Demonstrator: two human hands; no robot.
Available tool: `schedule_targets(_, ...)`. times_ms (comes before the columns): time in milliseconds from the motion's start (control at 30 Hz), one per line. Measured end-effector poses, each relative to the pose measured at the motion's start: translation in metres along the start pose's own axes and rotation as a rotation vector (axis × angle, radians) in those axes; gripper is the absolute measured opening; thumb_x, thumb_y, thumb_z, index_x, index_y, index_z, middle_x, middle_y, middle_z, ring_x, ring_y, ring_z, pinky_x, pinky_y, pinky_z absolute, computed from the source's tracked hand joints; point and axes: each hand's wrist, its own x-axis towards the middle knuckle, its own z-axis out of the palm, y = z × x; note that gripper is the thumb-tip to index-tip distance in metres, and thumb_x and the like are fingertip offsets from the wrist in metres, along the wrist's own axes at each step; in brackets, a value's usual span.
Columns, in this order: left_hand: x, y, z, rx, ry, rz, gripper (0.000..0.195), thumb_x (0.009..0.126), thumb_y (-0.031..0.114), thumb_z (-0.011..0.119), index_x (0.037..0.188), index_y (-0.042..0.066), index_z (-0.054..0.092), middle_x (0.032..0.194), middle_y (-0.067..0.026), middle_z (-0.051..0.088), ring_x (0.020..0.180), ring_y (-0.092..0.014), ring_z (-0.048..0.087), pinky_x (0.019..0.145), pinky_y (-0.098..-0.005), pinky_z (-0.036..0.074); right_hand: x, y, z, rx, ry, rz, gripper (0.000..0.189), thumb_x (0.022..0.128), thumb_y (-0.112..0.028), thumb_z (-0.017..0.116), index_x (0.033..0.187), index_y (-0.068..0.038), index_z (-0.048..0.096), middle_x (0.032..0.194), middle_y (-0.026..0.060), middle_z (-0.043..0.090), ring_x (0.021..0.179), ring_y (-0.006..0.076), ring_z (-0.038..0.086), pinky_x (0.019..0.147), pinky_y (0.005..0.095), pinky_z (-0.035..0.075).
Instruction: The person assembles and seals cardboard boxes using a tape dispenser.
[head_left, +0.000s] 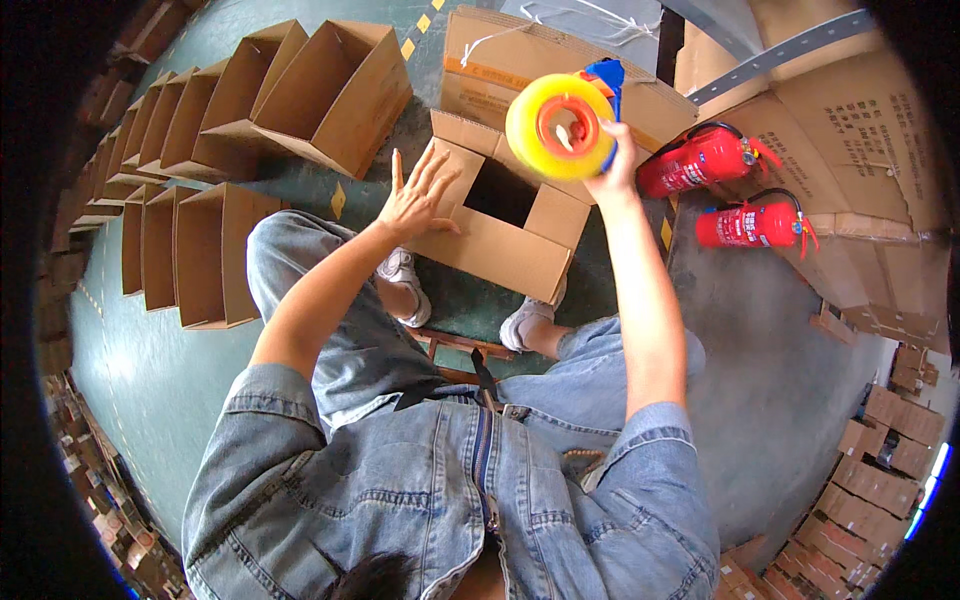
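A cardboard box (517, 247) sits on the floor between my feet, its flaps partly folded in around a dark rectangular gap in the middle. My left hand (420, 191) is spread over the box's left flap, fingers apart and holding nothing; whether it touches the cardboard I cannot tell. In my right hand (611, 165) is a tape dispenser (609, 79) with a blue and orange body, raised above the box's right side. It carries a wide roll of yellow tape (525, 135) on an orange hub. The dispenser's handle is mostly hidden by my fingers.
Rows of open cardboard boxes (330, 97) stand on the green floor to the left. Two red fire extinguishers (750, 227) are at the right, beside large cartons (847, 150) and a metal rack beam (780, 52). A larger carton (480, 60) lies beyond the box.
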Motion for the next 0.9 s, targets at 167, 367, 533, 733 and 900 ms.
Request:
schedule_targets(167, -0.030, 0.010, 0.020, 0.106, 0.108, 0.022, 0.087, 0.072, 0.052, 0.063, 0.143, 0.016, 0.029, 0.151, -0.0108, 0.020, 0.141, -0.028, 0.015, 0.108, -0.0630, 0.001, -0.001, 0.054, 0.009, 0.038, 0.234, 0.161, 0.050, 0.073, -0.029, 0.062, 0.118, -0.010, 0.052, 0.118, 0.0078, 0.057, 0.109, 0.0227, 0.055, 0.097, 0.0403, 0.045)
schedule_targets(367, -0.027, 0.020, 0.017, -0.001, 0.040, 0.059, 0.080, 0.080, 0.048, 0.056, 0.142, 0.007, 0.029, 0.150, -0.0071, 0.026, 0.139, -0.021, 0.022, 0.112, -0.0501, 0.013, -0.050, 0.120, -0.013, -0.061, 0.374, 0.133, 0.044, 0.078, -0.022, 0.058, 0.118, -0.003, 0.052, 0.112, 0.0090, 0.059, 0.105, 0.0207, 0.057, 0.094, 0.0336, 0.044)
schedule_targets(533, -0.019, 0.012, 0.013, -0.139, 0.042, 0.053, 0.066, 0.084, 0.042, 0.058, 0.141, 0.016, 0.036, 0.148, -0.0020, 0.030, 0.139, -0.022, 0.023, 0.110, -0.0563, 0.012, -0.051, 0.095, -0.026, -0.135, 0.425, 0.025, 0.040, 0.079, -0.019, 0.058, 0.115, -0.001, 0.053, 0.108, 0.0086, 0.059, 0.101, 0.0189, 0.057, 0.091, 0.0321, 0.044)
schedule_targets(733, -0.017, -0.012, 0.017, -0.236, 0.056, 0.069, 0.061, 0.085, 0.040, 0.058, 0.139, 0.018, 0.039, 0.150, -0.0054, 0.027, 0.140, -0.025, 0.019, 0.110, -0.0558, 0.012, -0.057, 0.045, -0.068, -0.281, 0.530, -0.370, 0.031, 0.078, -0.016, 0.058, 0.105, -0.002, 0.055, 0.104, 0.0079, 0.059, 0.096, 0.0184, 0.058, 0.086, 0.0307, 0.045)
schedule_targets(900, -0.014, -0.003, 0.012, -0.175, 0.041, 0.038, 0.064, 0.084, 0.036, 0.061, 0.140, 0.015, 0.038, 0.149, -0.0054, 0.028, 0.140, -0.025, 0.018, 0.110, -0.0591, 0.005, -0.053, 0.035, -0.097, -0.083, 0.603, -0.305, 0.036, 0.081, -0.024, 0.054, 0.112, -0.006, 0.056, 0.108, 0.0069, 0.062, 0.099, 0.0194, 0.060, 0.087, 0.0339, 0.048)
